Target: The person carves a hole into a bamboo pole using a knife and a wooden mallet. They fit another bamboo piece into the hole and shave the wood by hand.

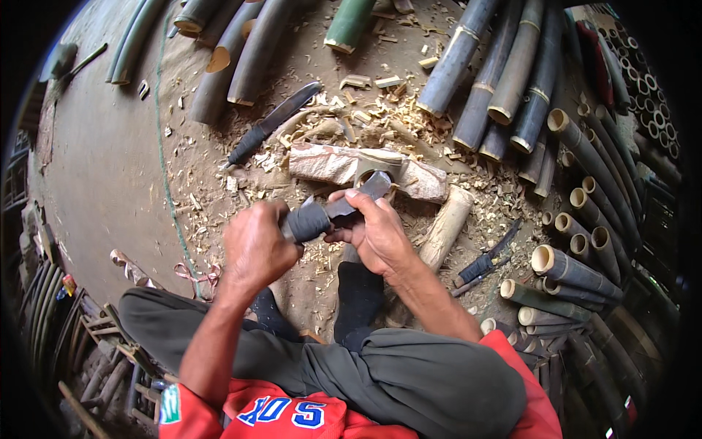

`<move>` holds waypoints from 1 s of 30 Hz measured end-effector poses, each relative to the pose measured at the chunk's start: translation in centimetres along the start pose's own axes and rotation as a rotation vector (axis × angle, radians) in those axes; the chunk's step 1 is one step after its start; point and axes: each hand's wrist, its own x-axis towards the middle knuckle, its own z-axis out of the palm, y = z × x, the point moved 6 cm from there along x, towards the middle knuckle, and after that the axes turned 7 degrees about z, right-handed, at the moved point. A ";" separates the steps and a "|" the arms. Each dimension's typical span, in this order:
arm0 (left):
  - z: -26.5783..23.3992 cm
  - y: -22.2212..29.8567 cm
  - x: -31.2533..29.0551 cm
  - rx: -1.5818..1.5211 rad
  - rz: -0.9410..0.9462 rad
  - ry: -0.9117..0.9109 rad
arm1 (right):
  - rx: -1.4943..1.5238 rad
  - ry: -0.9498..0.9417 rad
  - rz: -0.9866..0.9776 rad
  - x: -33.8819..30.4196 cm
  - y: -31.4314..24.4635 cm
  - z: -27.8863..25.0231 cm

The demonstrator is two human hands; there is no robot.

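Observation:
My left hand (254, 241) is closed around the grip of a knife (308, 222) whose handle is wrapped in black. Its dark, broad blade points away and to the right. Around the blade close the fingers of my right hand (376, 238), with the thumb on top. Just beyond the blade's tip, a pale roughly hewn log (325, 162) lies crosswise on the ground. A bamboo ring (379, 162) sits about the log's middle; whether the tip touches it, I cannot tell. Some of the blade and handle is hidden behind my fingers.
Another black-wrapped knife (274, 124) lies beyond the log. A smaller wrapped knife (486, 265) is at the right, near a second log (447, 227). Pale shavings (409, 121) litter the ground. Bamboo poles (461, 62) lie at the far side, with cut bamboo tubes (578, 267) stacked right.

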 end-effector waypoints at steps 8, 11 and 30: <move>-1.6 13.7 1.6 0.882 0.534 0.136 | 0.568 -0.311 0.063 0.6 0.8 -0.2; 0.0 8.7 1.2 0.679 0.525 0.046 | 0.406 -0.213 0.045 -1.9 1.2 1.7; 6.5 16.4 7.5 -0.663 0.847 0.157 | -2.413 0.263 -0.373 -3.7 -16.4 -2.3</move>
